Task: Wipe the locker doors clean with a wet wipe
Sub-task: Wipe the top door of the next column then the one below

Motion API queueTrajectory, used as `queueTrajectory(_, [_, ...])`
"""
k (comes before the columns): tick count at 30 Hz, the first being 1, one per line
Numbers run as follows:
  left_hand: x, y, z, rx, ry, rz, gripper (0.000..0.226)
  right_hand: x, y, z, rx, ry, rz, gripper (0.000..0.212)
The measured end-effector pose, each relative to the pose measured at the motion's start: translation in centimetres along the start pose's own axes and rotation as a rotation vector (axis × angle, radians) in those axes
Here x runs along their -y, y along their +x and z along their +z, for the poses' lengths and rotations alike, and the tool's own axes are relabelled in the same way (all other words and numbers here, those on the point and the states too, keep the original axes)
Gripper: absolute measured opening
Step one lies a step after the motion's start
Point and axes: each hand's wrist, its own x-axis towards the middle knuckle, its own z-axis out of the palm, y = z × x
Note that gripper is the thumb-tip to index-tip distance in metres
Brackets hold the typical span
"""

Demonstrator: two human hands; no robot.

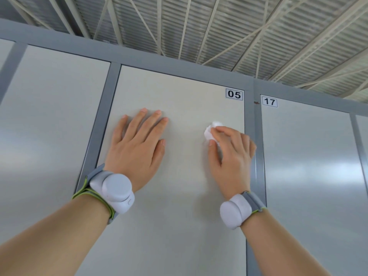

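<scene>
A bank of pale lockers in a grey frame [256,156] fills the view beneath a ribbed metal ceiling [219,26]. The middle door [179,206], taller than it is wide, is the one under work; the neighbouring door [308,176] lies to its right across a frame post. The left hand [137,148] lies flat on the middle door's left half, fingers straight and spread, holding nothing. The right hand [231,158] is at about the same height near the door's right edge, fingers curled round a crumpled white wet wipe [209,134] pressed against the panel. Most of the door's surface lies below and to the left of the wipe, so the right hand would likely sweep that way. Small labels read 05 [234,94] and 17 [269,101].
</scene>
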Motion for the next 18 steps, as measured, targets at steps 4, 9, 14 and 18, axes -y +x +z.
queueTrajectory(4, [0.1,0.0,0.0,-0.003,0.002,0.0,0.049,0.9,0.0,0.1,0.058,0.039,-0.084,0.022])
queueTrajectory(9, [0.1,0.1,0.1,-0.018,0.01,0.009,0.049,-0.2,1.4,0.6,0.0,0.029,0.026,0.022])
queueTrajectory(14, [0.0,0.1,0.1,-0.027,0.013,0.014,0.049,-0.9,2.5,1.4,-0.064,-0.014,0.148,0.023])
queueTrajectory(18, [0.0,0.0,0.1,-0.031,0.014,0.014,0.049,-0.4,2.6,1.8,-0.058,0.001,0.153,0.023])
